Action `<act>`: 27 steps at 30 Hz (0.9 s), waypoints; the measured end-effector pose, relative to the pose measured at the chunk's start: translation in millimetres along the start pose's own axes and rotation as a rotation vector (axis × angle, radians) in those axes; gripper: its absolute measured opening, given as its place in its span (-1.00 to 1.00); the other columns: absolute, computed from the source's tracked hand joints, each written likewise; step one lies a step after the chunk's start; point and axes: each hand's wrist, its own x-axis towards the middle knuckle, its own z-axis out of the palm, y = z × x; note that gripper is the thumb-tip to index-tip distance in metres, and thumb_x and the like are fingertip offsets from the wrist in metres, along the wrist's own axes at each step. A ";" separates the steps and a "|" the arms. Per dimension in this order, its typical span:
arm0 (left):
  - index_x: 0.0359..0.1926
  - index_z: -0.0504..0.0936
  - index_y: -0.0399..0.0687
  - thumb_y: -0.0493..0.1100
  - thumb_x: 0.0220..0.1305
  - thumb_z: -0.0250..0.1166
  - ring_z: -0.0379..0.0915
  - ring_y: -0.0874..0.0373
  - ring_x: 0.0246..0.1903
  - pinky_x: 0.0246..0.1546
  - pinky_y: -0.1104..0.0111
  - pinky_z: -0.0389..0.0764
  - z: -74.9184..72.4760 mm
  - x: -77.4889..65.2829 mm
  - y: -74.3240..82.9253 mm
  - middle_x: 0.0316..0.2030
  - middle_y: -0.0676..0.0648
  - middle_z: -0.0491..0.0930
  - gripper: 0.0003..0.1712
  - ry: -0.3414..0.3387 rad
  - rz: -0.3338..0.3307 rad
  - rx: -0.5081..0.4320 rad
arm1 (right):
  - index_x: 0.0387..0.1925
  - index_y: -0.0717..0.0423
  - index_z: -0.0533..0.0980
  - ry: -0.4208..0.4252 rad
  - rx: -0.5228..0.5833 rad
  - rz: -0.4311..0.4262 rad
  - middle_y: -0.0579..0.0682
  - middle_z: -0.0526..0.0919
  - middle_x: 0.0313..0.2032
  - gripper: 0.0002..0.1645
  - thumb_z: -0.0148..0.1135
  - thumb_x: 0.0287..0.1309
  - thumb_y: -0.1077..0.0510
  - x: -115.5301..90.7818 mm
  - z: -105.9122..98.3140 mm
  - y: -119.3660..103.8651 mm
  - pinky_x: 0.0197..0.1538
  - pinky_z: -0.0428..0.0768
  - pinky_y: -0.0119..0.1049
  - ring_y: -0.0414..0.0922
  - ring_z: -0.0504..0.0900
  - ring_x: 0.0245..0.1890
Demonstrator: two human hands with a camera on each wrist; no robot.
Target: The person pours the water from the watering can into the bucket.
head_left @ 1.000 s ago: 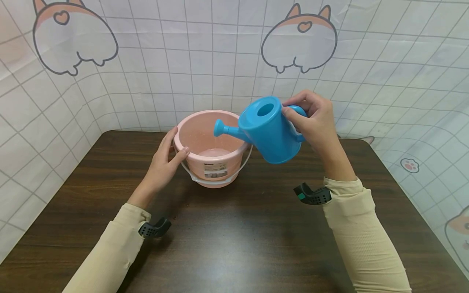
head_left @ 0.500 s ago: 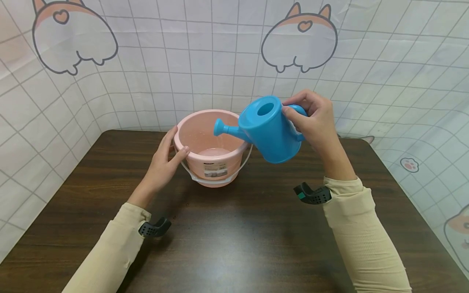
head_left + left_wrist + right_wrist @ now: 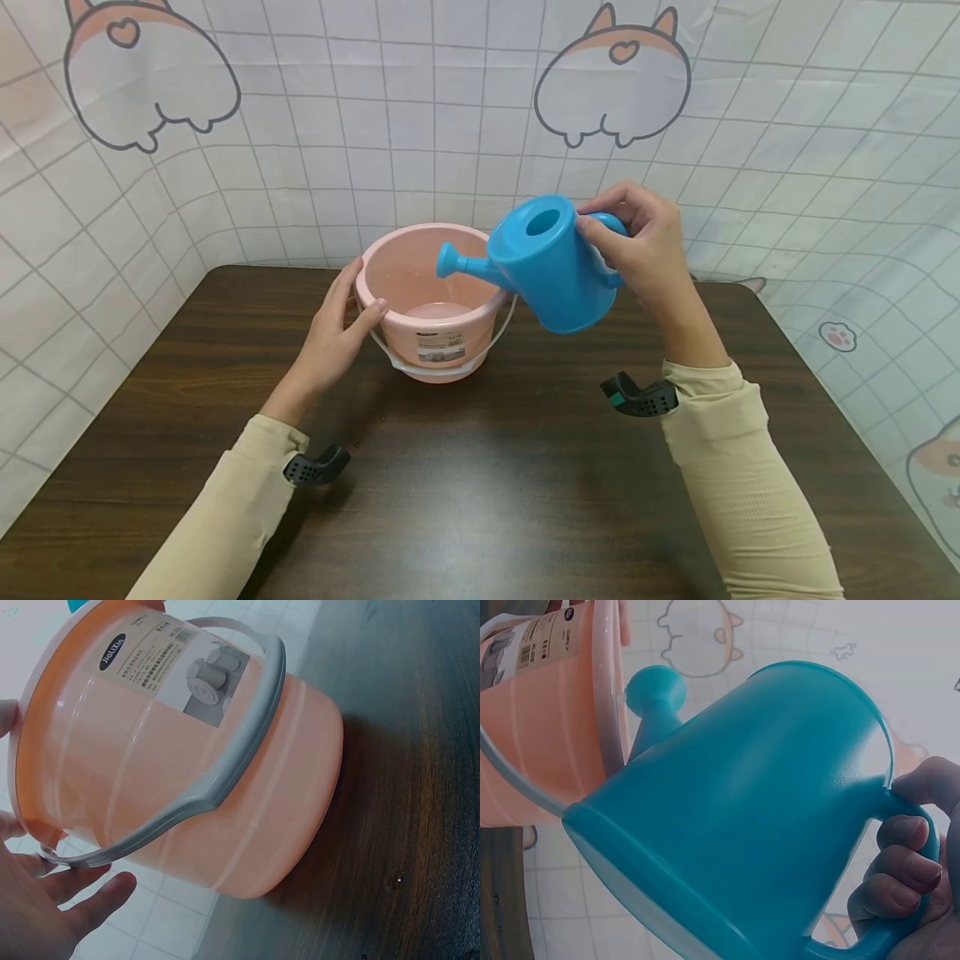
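Observation:
A pink bucket (image 3: 442,342) with a pale handle (image 3: 225,776) stands upright on the table, a paper label on its front. At its left side my left hand (image 3: 333,325) holds the rim, thumb over the edge and fingers along the outer wall. My right hand (image 3: 645,242) grips the handle of a blue watering can (image 3: 558,271), fingers curled round it in the right wrist view. The can is raised and tipped left, its spout head (image 3: 448,261) over the bucket's opening. A pale, shiny patch shows at the bottom inside the bucket.
The dark wooden table (image 3: 465,500) reaches back to a white grid-patterned cloth (image 3: 397,108) with cartoon animals. Small droplets (image 3: 397,880) lie on the wood near the bucket. Black bands (image 3: 641,398) sit on both wrists.

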 end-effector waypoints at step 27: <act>0.54 -0.10 0.21 0.05 0.40 0.09 0.18 -0.22 0.35 0.20 -0.16 0.37 0.0 1.0 -1.0 0.53 0.01 -0.11 -0.18 0.006 0.004 0.011 | -0.18 0.33 0.58 -0.001 -0.027 -0.018 -0.22 0.59 -0.58 -0.78 0.21 0.20 0.24 -0.3 -0.3 0.7 -0.48 0.47 -0.40 -0.23 0.43 -0.62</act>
